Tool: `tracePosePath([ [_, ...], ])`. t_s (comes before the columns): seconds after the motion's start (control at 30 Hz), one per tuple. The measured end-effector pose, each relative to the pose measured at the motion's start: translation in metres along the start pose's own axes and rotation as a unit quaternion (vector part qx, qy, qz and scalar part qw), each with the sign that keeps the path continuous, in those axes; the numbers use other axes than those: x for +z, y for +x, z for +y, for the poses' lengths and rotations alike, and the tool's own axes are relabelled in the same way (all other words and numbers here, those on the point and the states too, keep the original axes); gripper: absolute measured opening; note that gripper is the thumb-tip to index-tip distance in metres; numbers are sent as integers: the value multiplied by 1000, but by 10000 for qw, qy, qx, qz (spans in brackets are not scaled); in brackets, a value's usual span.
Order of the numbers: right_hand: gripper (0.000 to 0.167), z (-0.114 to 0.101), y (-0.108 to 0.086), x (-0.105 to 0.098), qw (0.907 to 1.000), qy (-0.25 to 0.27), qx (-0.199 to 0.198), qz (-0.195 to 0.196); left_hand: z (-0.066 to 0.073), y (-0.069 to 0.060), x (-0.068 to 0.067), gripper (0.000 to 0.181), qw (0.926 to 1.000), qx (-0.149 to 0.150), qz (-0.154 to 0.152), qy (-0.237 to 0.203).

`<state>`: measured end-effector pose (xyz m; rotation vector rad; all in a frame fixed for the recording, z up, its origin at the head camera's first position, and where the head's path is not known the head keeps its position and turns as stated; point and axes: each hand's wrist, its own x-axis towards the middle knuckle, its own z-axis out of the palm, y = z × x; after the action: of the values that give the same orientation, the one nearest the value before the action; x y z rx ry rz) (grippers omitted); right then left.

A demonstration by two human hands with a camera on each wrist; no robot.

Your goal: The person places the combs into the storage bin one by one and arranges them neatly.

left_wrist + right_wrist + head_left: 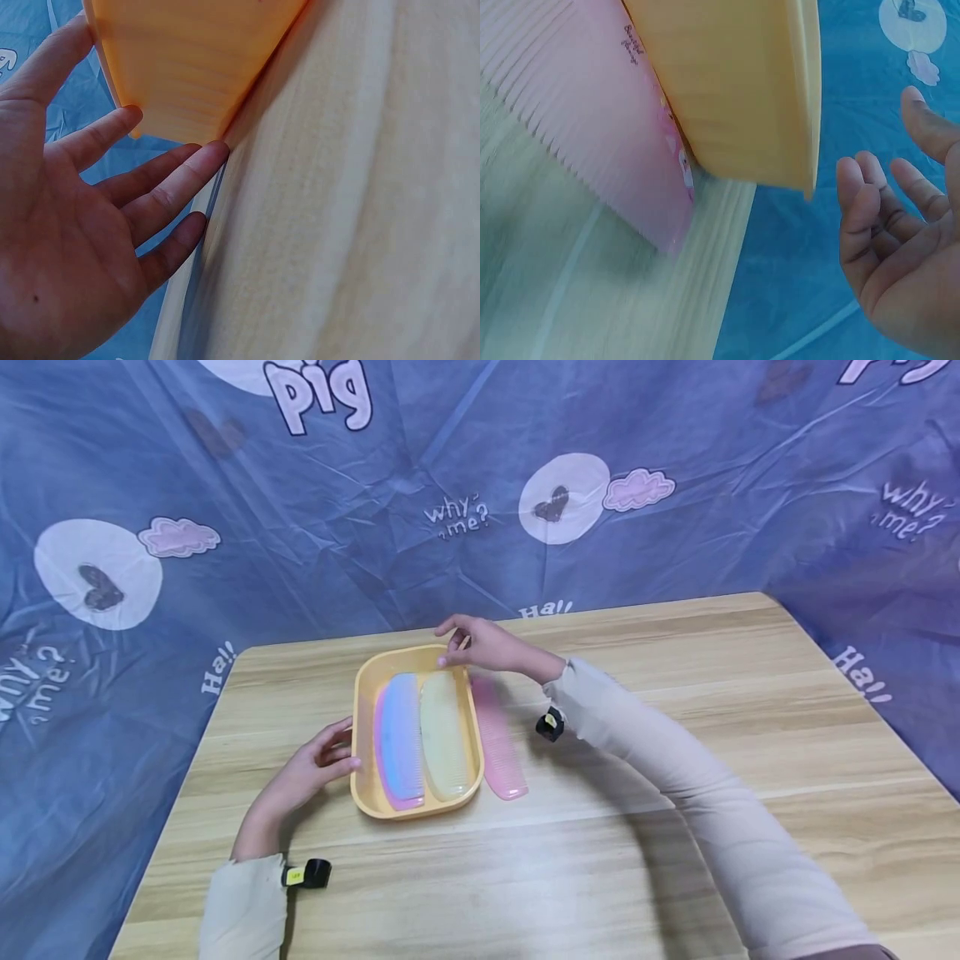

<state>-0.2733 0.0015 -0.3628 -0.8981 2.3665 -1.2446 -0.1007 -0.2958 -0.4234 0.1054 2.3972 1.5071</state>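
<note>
A yellow plastic tray [360,793] stands on the table, with combs lying in it. On its left side a blue comb [402,735] overlaps a pink-purple one [382,777]; on the right lies a pale yellow comb [444,739]. Outside, along the tray's right wall, a pink comb [501,743] rests on the wood. My left hand [315,768] touches the tray's left wall and rim with spread fingertips. Over the far right corner hovers my right hand [483,646], its fingers loosely bent; the right wrist view shows it holding nothing, apart from the tray.
The wooden table [750,693] reaches well to the right of the tray. Behind it hangs a blue printed cloth [360,527]. Black wrist cameras, one on the left wrist [317,872] and one on the right wrist [550,724], stick out above the tabletop.
</note>
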Motion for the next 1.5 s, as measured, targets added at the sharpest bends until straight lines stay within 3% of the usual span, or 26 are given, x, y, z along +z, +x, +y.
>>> tracePosePath([
  [0.33,49,21,-14,-17,9995,319,41,-17,1,1,0,72,9999,-7,-15,109],
  [0.77,54,54,-28,-19,9995,238,24,-226,1,1,0,71,9999,94,-49,111],
  [1.2,66,81,-32,-4,9957,-310,295,-818,3,0,1,71,9998,39,19,203],
  [1.5,71,86,-32,0,9923,-698,484,-906,4,-1,0,71,9998,-2,17,196],
])
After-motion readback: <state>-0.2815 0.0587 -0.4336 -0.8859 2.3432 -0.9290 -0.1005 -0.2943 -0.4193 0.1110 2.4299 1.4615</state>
